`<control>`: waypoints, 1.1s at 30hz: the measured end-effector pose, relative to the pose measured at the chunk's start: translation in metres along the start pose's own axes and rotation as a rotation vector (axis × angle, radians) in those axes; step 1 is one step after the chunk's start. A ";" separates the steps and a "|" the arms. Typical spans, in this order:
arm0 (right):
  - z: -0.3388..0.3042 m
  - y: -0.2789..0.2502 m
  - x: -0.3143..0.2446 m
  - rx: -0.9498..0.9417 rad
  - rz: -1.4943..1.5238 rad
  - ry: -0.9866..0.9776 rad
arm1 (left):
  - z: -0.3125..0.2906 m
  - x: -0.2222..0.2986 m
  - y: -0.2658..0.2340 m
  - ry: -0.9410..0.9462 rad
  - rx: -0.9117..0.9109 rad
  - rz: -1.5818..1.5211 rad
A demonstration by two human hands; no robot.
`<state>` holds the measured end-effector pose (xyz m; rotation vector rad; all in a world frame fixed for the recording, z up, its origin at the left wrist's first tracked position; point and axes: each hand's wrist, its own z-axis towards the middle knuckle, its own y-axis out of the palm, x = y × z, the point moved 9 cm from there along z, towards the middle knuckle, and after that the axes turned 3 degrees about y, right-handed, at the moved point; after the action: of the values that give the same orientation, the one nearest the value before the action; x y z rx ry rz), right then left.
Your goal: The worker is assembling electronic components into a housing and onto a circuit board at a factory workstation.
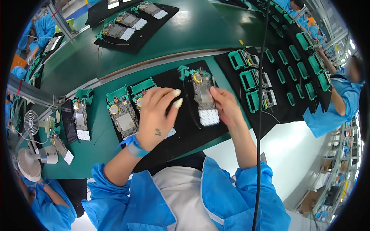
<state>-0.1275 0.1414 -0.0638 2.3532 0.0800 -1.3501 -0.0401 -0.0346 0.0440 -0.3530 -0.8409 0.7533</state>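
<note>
Head view: at centre frame, a long grey circuit board is pinched at its right edge by the right hand, long axis near-vertical, white end pointing down; the left hand's empty thumb and forefinger are parted.

Matt black mat, glossy green worktop

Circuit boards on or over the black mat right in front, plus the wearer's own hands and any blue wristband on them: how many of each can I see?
Circuit boards: 3
Hands, the left hand and the right hand: 2
Blue wristband: 1
Total: 6
</note>
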 end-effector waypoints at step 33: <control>-0.059 0.057 -0.031 0.135 -1.148 -1.079 | 0.001 -0.011 0.044 0.000 -0.322 -0.161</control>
<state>-0.0814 0.1170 0.0068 1.2370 1.1234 -2.9846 -0.0662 -0.0121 0.0139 -0.5640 -0.9803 0.4673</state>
